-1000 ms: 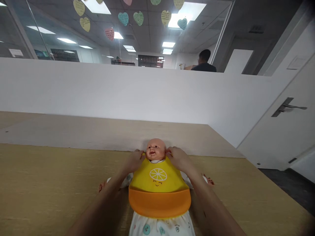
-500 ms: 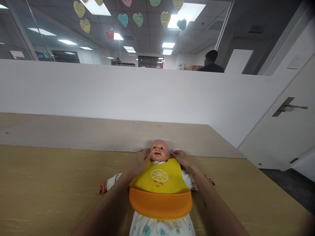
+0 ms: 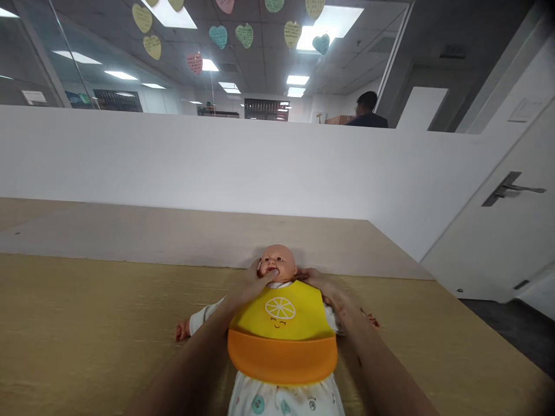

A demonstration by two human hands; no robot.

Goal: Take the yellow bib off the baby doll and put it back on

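Since the earlier frame, my left hand (image 3: 250, 283) has slid from the cheek of the baby doll (image 3: 277, 260) to its mouth, with the fingertips (image 3: 269, 274) covering the lips. My right hand (image 3: 314, 279) has dropped from beside the head to the top corner of the yellow-and-orange silicone bib (image 3: 281, 329). Both hands are narrowed, but I can't tell whether either one grips anything: my fingers hide the bib's neck fastening. The doll lies face-up at the centre of the wooden table (image 3: 87, 323), its legs cut off by the frame's lower edge. From the bib, the doll's hand (image 3: 182, 331) sits at 9 o'clock; its other hand, at 3 o'clock, is half-hidden by my forearm.
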